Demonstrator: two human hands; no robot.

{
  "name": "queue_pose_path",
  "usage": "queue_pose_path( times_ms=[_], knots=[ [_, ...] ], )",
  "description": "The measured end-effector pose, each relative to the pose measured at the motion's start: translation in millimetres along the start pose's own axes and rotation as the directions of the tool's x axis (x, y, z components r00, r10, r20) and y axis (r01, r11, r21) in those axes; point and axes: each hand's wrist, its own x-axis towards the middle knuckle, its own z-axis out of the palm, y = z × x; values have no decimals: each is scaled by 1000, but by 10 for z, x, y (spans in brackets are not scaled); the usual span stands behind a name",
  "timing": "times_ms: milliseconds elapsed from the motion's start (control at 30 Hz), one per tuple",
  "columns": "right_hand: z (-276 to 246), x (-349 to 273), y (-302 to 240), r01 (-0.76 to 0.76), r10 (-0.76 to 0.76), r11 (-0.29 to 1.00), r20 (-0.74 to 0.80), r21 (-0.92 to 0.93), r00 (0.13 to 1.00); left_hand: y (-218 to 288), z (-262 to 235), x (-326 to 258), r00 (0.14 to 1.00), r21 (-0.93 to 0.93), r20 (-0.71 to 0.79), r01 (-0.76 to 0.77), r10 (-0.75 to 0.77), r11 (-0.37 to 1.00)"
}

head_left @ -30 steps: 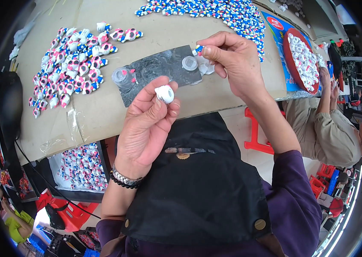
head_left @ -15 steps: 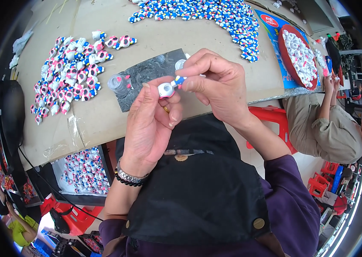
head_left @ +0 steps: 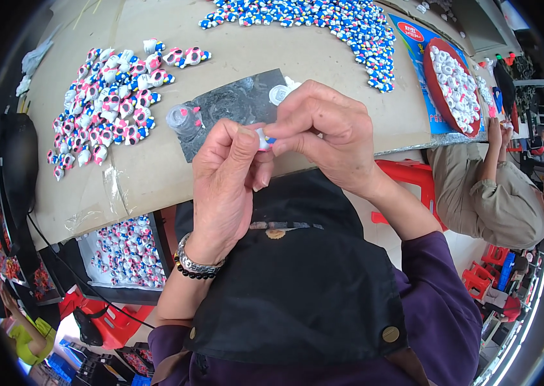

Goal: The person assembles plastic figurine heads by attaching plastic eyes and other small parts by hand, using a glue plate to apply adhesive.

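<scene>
My left hand [head_left: 220,170] is closed, pinching a small white and pink hollow figurine head [head_left: 262,140] between thumb and fingers. My right hand [head_left: 336,132] pinches a tiny blue and yellow figurine body [head_left: 271,141] against the head's open end. Fingertips hide most of both pieces, so I cannot tell how far one sits inside the other. Beyond my hands lies a dark, smeared mat [head_left: 236,96]. A clear tub [head_left: 178,118] and several pink bits [head_left: 197,116] are at its left end, with a small clear round dish [head_left: 278,95] at its right.
Many assembled figurines [head_left: 101,106] are heaped at left. Blue and white bodies [head_left: 323,26] cover the far table. At right, a red bowl [head_left: 433,90] holds white heads. More figurines fill a tray [head_left: 124,257] below the table. A co-worker [head_left: 503,199] sits at right beside a red stool [head_left: 413,174].
My hands have come closer together. The blue body, held just off the head's opening before, is now against it. The head has turned and is more covered by my fingers.
</scene>
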Motion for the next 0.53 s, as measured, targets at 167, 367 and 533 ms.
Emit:
queue_pose_path(
  times_ms=[167, 367, 533],
  knots=[
    [18, 27, -68, 48, -48, 994, -2, -103, 999, 36, 28, 18, 998, 31, 9, -57, 57, 998],
    [24, 196, -138, 142, -141, 980, 17, -137, 990, 187, -18, 2, 993, 182, 50, -111, 103, 977],
    [10, 442, -348, 69, -61, 996, 125, -58, 990, 449, -69, -15, 991, 380, 75, -130, 110, 916]
  ],
)
